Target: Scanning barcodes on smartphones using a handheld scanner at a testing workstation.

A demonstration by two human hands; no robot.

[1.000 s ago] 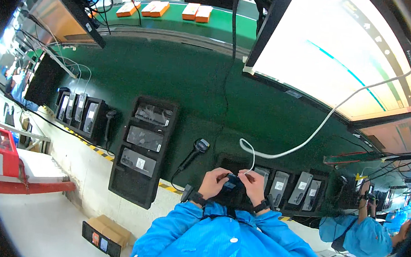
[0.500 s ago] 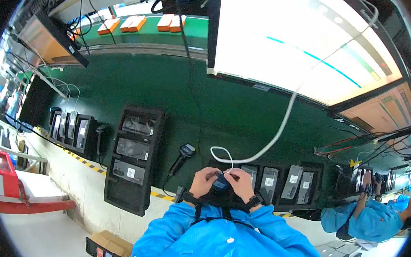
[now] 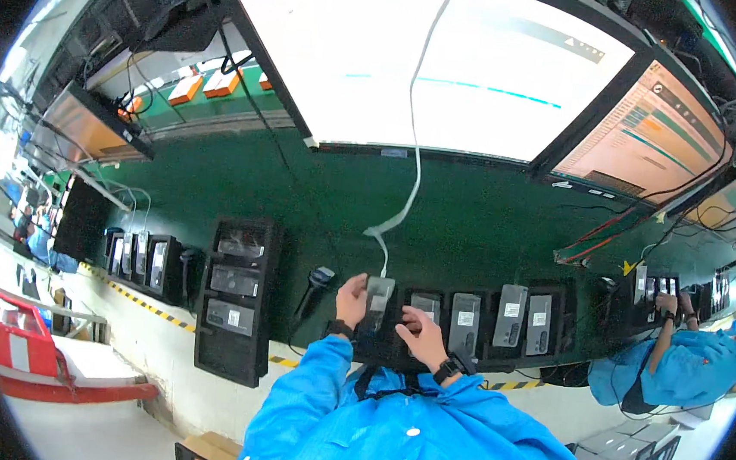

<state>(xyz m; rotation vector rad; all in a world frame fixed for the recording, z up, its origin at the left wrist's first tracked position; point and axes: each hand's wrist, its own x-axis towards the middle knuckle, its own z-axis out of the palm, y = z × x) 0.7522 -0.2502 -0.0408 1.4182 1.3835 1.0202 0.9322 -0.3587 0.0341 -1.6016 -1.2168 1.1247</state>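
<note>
A grey phone (image 3: 378,298) stands tilted in front of me, a white cable (image 3: 404,207) running up from its top end. My left hand (image 3: 350,301) is closed on the phone's left edge. To the right of the phone my right hand (image 3: 423,333) has its fingers apart and holds nothing. It hovers at a black tray (image 3: 488,316) whose slots hold several phones (image 3: 465,321) with white labels. The lower end of the held phone is dark and hard to make out.
Left stand a handheld scanner (image 3: 315,285) and a long black tray (image 3: 261,308) of phones. A large bright monitor (image 3: 415,69) hangs over the green bench (image 3: 318,200); a second screen (image 3: 647,140) adjoins it. At far right a co-worker in blue (image 3: 664,370) handles phones.
Both hands pinched at the phone and cable end before. My right hand has let go and opened, while the left keeps the phone, now turned to show its broad side. The view has swung right.
</note>
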